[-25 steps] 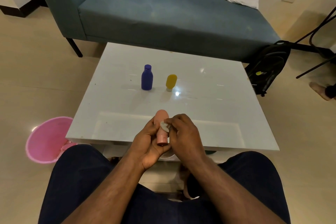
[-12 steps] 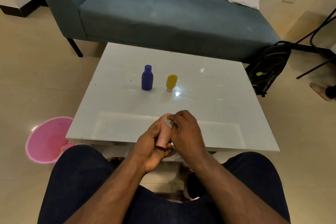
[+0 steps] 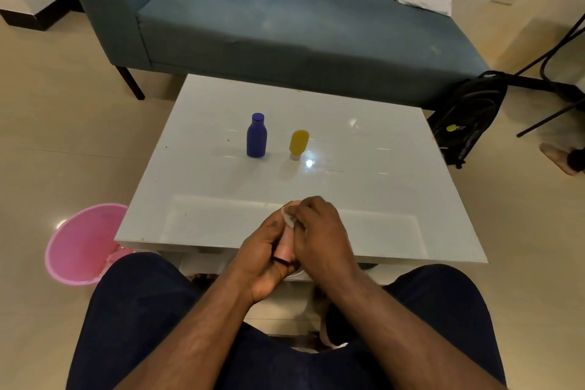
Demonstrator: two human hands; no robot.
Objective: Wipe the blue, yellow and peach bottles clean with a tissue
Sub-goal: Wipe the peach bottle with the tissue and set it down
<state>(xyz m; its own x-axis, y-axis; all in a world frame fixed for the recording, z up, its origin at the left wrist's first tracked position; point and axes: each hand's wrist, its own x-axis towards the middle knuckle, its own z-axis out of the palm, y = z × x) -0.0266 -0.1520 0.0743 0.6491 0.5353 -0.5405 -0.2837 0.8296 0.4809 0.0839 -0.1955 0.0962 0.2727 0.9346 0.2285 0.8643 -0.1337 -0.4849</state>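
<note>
While the left hand (image 3: 264, 250) grips the peach bottle (image 3: 285, 252) at the worktop's (image 3: 364, 193) six o'clock edge, the right hand (image 3: 319, 234) pinches a tissue (image 3: 288, 219) against it; blue bottle (image 3: 256, 136) and yellow bottle (image 3: 298, 144) stand toward twelve o'clock.

Both forearms reach up from the lower frame and meet at its centre, bare to the wrists. The left hand (image 3: 264, 250) lies palm-up, its fingers (image 3: 278, 263) curled round the peach bottle (image 3: 282, 254). The right hand (image 3: 319, 231) arches over it, knuckles up, fingertips pinching the tissue (image 3: 288, 221).
</note>
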